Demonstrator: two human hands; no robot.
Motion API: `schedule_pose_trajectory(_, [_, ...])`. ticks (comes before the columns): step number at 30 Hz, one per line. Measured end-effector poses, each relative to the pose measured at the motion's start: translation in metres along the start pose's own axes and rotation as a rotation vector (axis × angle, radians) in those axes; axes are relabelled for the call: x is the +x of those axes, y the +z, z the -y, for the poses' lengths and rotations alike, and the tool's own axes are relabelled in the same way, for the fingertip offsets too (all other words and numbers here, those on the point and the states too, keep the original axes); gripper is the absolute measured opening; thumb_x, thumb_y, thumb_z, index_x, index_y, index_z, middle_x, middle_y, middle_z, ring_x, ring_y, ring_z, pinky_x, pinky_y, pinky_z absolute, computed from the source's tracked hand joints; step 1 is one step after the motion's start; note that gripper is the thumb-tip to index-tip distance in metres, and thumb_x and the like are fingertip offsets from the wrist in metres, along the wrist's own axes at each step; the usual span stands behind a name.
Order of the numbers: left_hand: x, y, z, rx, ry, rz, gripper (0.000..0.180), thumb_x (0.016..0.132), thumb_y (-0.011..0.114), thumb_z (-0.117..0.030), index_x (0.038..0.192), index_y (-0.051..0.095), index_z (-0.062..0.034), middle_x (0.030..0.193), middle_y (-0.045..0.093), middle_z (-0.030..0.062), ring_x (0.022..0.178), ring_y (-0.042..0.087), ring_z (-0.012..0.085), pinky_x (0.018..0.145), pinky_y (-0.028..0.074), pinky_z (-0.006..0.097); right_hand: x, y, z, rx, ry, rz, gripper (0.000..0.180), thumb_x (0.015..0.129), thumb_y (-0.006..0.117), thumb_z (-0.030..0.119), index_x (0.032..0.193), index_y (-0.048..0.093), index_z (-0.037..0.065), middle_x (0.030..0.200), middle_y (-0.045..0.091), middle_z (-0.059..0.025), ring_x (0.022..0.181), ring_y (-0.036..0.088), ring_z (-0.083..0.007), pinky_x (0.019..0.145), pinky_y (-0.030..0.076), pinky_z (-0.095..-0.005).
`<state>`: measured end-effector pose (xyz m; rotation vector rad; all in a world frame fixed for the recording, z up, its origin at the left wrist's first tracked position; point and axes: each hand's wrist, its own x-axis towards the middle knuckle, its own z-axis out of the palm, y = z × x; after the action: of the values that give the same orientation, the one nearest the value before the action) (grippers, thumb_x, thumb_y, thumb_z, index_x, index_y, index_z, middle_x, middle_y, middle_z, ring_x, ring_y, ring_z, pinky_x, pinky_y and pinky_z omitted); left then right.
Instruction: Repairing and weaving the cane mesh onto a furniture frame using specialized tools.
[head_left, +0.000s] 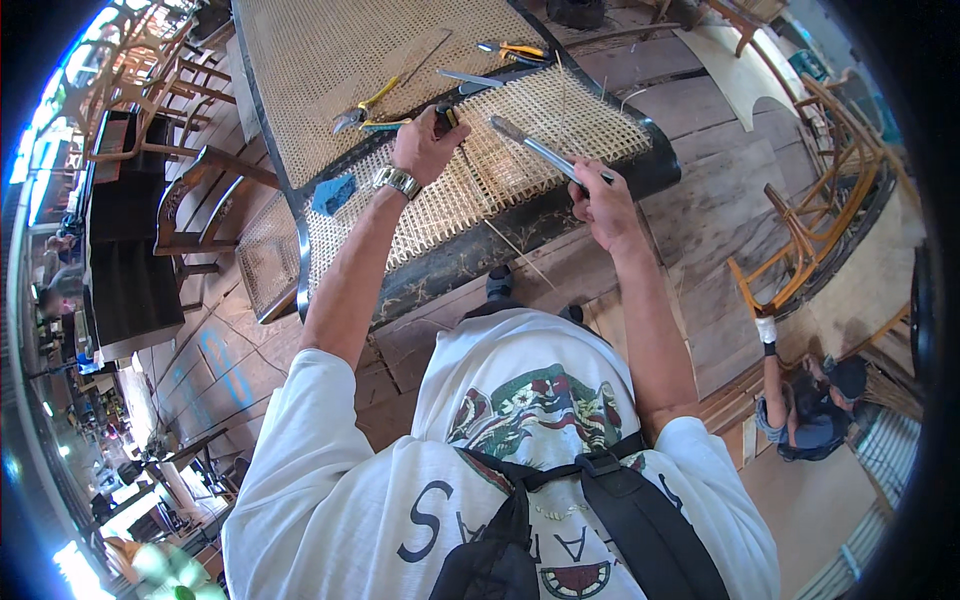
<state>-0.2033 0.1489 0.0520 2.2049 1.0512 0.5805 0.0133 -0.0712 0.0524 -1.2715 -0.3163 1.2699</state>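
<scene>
Left hand (425, 145), a metal watch (398, 181) at its wrist, sits above the centre of the frame with its fingers curled shut around a small dark-handled tool (446, 117) whose end pokes out past the thumb toward the top of the picture. Right hand (600, 205), lower and to the right of it, is closed on one end of a long grey metal rod (535, 150). The rod's long axis runs diagonally from that fist up and to the left, its free tip ending just right of the left hand's knuckles, so the tip lies nearer the left hand than the hand that holds it.

Both hands hover over a woven cane panel (520, 150) set in a dark curved frame (480, 255), which crosses the middle of the picture on a slant. Whether the rod's tip touches the weave or hangs just above it I cannot tell. Loose cane strands stick up near the panel's upper right edge.

Beyond the left hand, toward the top of the frame, yellow-handled pliers (368, 108) lie on a second, larger cane sheet (320, 60), with a smaller pair of cutters (512, 49) farther right. A blue block (334, 194) rests on the weave to the left of the watch. At the lower right another person (810, 410) crouches on the plank floor (700, 220) beside wooden chair frames (810, 230).
</scene>
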Motion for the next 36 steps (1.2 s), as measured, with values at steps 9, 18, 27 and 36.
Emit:
schedule_pose_trajectory(9, [-0.005, 0.001, 0.002, 0.039, 0.025, -0.047, 0.045, 0.085, 0.076, -0.044, 0.097, 0.063, -0.0032, 0.079, 0.071, 0.0137, 0.071, 0.069, 0.0299, 0.064, 0.052, 0.04, -0.013, 0.014, 0.003, -0.181, -0.02, 0.017, 0.029, 0.099, 0.056, 0.022, 0.12, 0.067, 0.005, 0.069, 0.053, 0.0028, 0.053, 0.041, -0.0046, 0.045, 0.03, -0.0216])
schedule_pose_trajectory(18, [-0.008, -0.008, -0.011, -0.024, 0.005, -0.082, 0.045, 0.085, 0.077, -0.043, 0.095, 0.063, -0.0017, 0.078, 0.071, 0.0128, 0.07, 0.068, 0.0262, 0.064, 0.051, 0.038, -0.01, 0.002, 0.012, -0.033, -0.039, -0.004, 0.03, 0.1, 0.057, 0.02, 0.124, 0.065, 0.005, 0.075, 0.053, 0.0012, 0.055, 0.037, -0.0032, 0.047, 0.028, -0.0175])
schedule_pose_trajectory(27, [-0.011, -0.002, -0.009, 0.002, 0.032, -0.048, 0.047, 0.086, 0.077, -0.043, 0.097, 0.061, -0.0008, 0.079, 0.072, 0.0149, 0.072, 0.069, 0.0313, 0.064, 0.051, 0.04, -0.014, 0.006, 0.007, -0.031, -0.056, 0.001, 0.029, 0.099, 0.056, 0.02, 0.122, 0.065, 0.004, 0.072, 0.052, 0.0018, 0.054, 0.038, -0.0039, 0.047, 0.029, -0.0196])
schedule_pose_trajectory(36, [-0.02, -0.009, -0.005, -0.127, -0.005, -0.085, 0.044, 0.085, 0.078, -0.042, 0.1, 0.065, -0.0026, 0.083, 0.074, 0.0128, 0.075, 0.071, 0.0269, 0.067, 0.053, 0.037, -0.025, 0.002, 0.01, -0.246, 0.053, 0.159, 0.03, 0.099, 0.058, 0.021, 0.123, 0.065, 0.005, 0.068, 0.052, 0.0031, 0.052, 0.039, -0.0031, 0.045, 0.029, -0.0196])
